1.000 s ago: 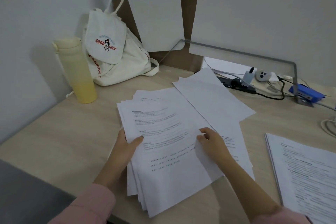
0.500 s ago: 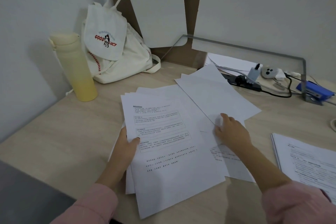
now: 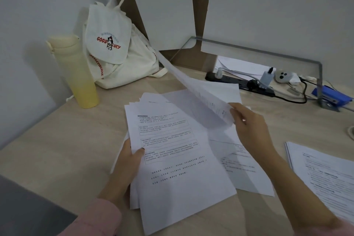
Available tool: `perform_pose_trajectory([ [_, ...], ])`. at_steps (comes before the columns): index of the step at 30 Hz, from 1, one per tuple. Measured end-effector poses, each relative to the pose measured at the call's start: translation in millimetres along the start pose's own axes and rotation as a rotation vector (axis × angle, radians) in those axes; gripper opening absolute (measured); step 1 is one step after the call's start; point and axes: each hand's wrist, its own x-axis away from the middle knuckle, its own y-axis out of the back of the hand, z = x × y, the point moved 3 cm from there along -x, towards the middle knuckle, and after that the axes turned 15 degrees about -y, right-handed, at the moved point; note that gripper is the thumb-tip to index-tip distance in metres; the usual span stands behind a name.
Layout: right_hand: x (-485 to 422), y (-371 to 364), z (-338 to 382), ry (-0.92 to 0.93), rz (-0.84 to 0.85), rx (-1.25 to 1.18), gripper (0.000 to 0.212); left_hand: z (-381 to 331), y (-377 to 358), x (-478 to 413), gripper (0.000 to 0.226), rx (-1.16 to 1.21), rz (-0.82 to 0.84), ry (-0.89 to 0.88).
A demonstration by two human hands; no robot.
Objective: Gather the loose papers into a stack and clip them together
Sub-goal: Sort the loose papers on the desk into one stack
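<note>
At frame centre my left hand [image 3: 127, 161] grips the fanned paper stack [image 3: 178, 155] by its left edge, thumb on top, while my right hand [image 3: 251, 130] pinches a single sheet [image 3: 193, 90] held up above the stack.

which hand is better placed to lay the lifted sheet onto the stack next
Right: the right hand pinches the lifted sheet above the stack, while the left hand grips the stack's edge.
</note>
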Motion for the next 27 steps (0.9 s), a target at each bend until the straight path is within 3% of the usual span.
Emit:
perform_pose_trajectory([
  [6, 12.8, 26.7, 19.4, -0.17, 0.175, -0.691, 0.025, 5.0, 0.4, -2.2, 0.042, 0.005, -0.013, 0.034],
  [12, 13.9, 17.6, -6.9, -0.403, 0.302, -0.82, 0.021, 5.1, 0.0, -2.8, 0.042, 0.034, -0.012, 0.036],
  [19, 5.4, -7.5, -56.7, -0.626, 0.364, -0.465, 0.025, 7.5, 10.1, -3.7, 0.039, 0.131, 0.035, 0.053],
  [24, -18.2, -8.8, -86.8, -0.477, 0.225, 0.071, 0.031, 7.9, 12.0, -6.1, 0.037, 0.215, -0.012, 0.135],
  [27, -33.3, -4.9, -88.3, -0.407, 0.143, 0.197, 0.032, 5.3, 8.8, -4.7, 0.035, 0.267, 0.012, 0.198],
])
